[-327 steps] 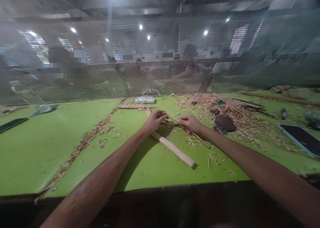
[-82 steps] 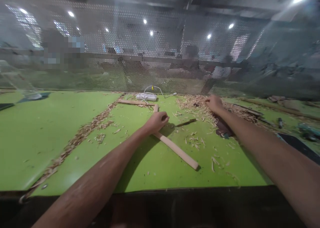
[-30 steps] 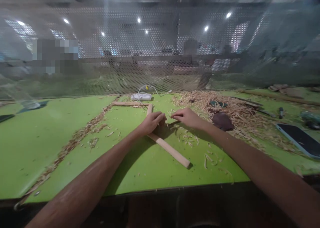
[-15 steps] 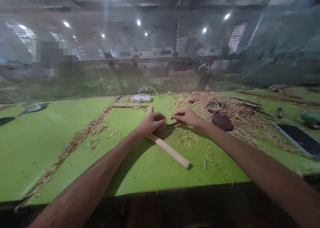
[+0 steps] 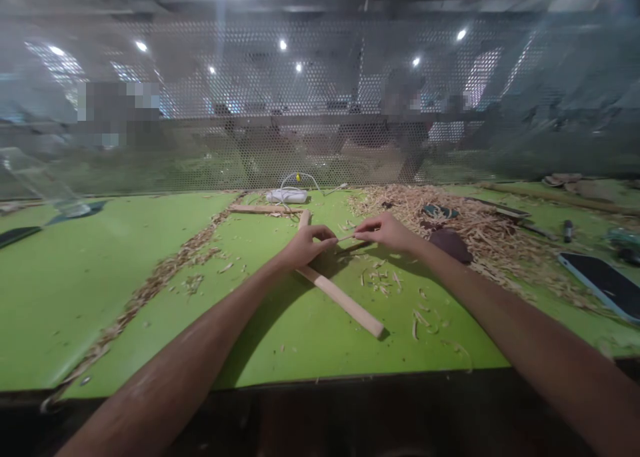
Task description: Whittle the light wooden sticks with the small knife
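My left hand [image 5: 313,245] is closed in a pinch above the green tabletop [image 5: 270,357]. Facing it, my right hand [image 5: 383,231] pinches too, its fingertips a short gap away. Across that gap runs a thin pale sliver [image 5: 346,237], like a wood strip, with an end at each hand's fingertips. Under the left hand a squared wooden stick [image 5: 345,303] lies slanted on the table, its middle partly hidden. Just below the right fingers is a narrow dark strip [image 5: 357,247]; I cannot tell whether it is an object or shadow.
A heap of wood shavings [image 5: 480,227] with a dark brown cloth-like piece [image 5: 451,245] lies to the right. A phone [image 5: 603,283] rests near the right edge. Behind are another wooden stick [image 5: 265,209], a white power strip [image 5: 287,195] and a perforated screen [image 5: 320,143]. A clear cup [image 5: 55,190] stands left.
The pale sliver now shows stretched between both hands' fingertips, where it was not clearly visible before. Both hands stay nearly in place, and the whole view has shifted slightly.
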`<move>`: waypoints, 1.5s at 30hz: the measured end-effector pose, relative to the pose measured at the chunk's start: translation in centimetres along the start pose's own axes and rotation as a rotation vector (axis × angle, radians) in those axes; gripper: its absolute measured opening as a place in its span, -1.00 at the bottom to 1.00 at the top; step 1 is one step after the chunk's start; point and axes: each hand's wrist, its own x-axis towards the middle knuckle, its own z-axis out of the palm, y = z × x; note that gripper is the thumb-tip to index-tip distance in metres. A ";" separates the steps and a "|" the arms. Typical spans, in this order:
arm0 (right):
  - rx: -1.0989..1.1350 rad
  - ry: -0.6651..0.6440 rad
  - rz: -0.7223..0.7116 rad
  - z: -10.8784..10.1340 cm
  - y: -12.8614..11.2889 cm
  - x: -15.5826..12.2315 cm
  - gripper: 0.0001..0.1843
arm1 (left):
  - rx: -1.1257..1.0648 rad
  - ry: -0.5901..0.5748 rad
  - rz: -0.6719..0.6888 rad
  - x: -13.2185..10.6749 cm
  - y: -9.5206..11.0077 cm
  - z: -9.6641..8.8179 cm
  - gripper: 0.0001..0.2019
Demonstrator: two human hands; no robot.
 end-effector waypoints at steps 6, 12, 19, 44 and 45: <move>-0.159 0.048 -0.005 -0.2 0.7 0.3 -0.78 | 0.019 0.042 -0.049 0.1 -0.2 0.1 -0.91; -0.276 0.073 0.058 -0.1 0.8 0.5 -0.71 | -0.010 0.107 -0.078 0.2 -0.5 0.3 -0.91; -0.364 0.096 0.078 0.0 0.3 0.3 -0.65 | -0.042 0.190 -0.124 0.2 -0.4 0.5 -0.90; -0.383 0.263 0.170 1.6 -1.5 -0.6 -0.73 | -0.064 0.118 -0.097 0.0 -0.4 0.4 -0.90; -0.374 0.262 0.166 1.6 -1.5 -0.6 -0.70 | -0.072 0.114 -0.096 0.0 -0.5 0.4 -0.90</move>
